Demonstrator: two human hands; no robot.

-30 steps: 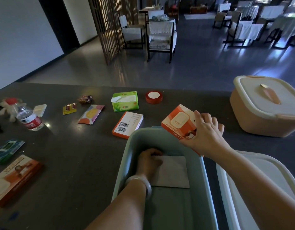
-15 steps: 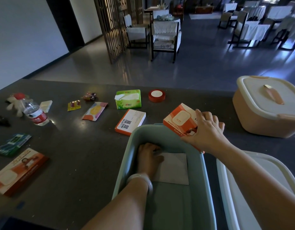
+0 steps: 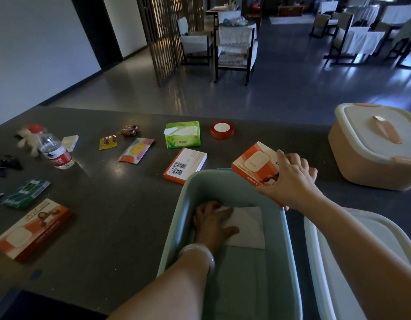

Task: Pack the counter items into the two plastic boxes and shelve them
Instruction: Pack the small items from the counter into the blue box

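Left hand [image 3: 213, 221] lies inside the green box [image 3: 290, 250], fingers spread flat on a grey pad [image 3: 248, 229] on the box floor. Right hand [image 3: 290, 181] holds an orange carton [image 3: 253, 165] tilted over the box's far rim at 1 o'clock, fingers and thumb clamped on its near end. Pink lidded box [image 3: 370, 148] sits at 2 o'clock on the counter [image 3: 121, 218]; white lid [image 3: 333, 262] lies at 4 o'clock. Tissue pack [image 3: 182, 135], water bottle [image 3: 55, 151] and a second orange carton [image 3: 32, 229] lie from 11 round to 9 o'clock.
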